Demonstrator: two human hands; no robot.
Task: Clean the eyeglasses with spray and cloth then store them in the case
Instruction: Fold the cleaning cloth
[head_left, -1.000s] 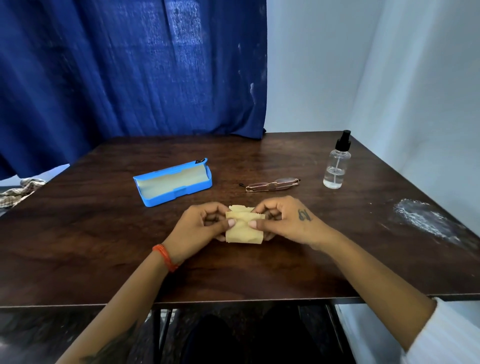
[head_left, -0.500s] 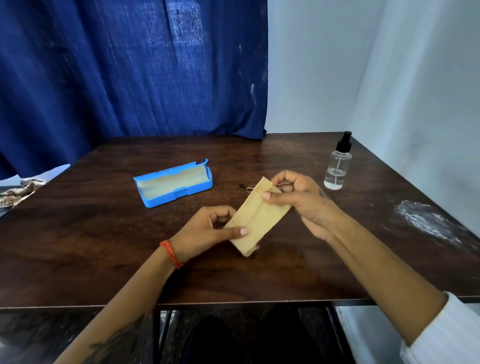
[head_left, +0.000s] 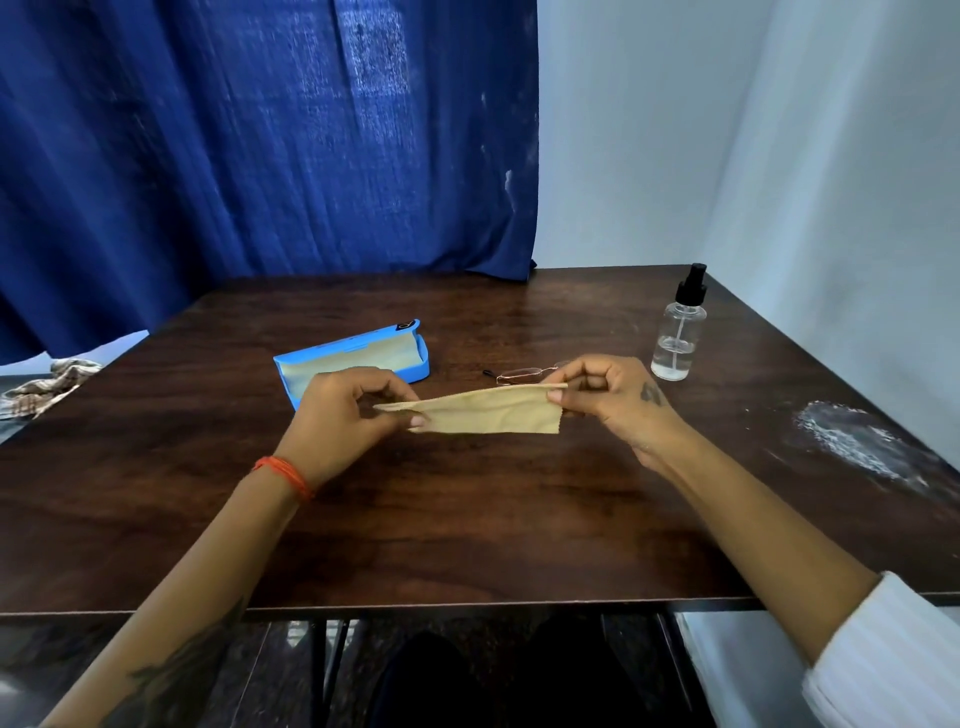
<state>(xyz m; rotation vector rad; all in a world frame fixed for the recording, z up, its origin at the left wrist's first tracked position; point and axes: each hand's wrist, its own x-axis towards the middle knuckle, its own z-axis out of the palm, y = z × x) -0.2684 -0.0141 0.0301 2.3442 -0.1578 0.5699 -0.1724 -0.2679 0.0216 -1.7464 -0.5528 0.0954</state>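
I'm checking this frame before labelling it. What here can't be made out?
Head view, the only one:
- Eyeglasses: the right part is hidden behind the right hand and the cloth.
- Case: the near edge is covered by the left hand.
- Spray bottle: any label is too small to read.
- Rag: cut off by the left edge.

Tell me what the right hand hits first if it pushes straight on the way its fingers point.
The right hand points left along the cloth, so it would likely meet the left hand first. Depth is uncertain; the glasses lie just behind it.
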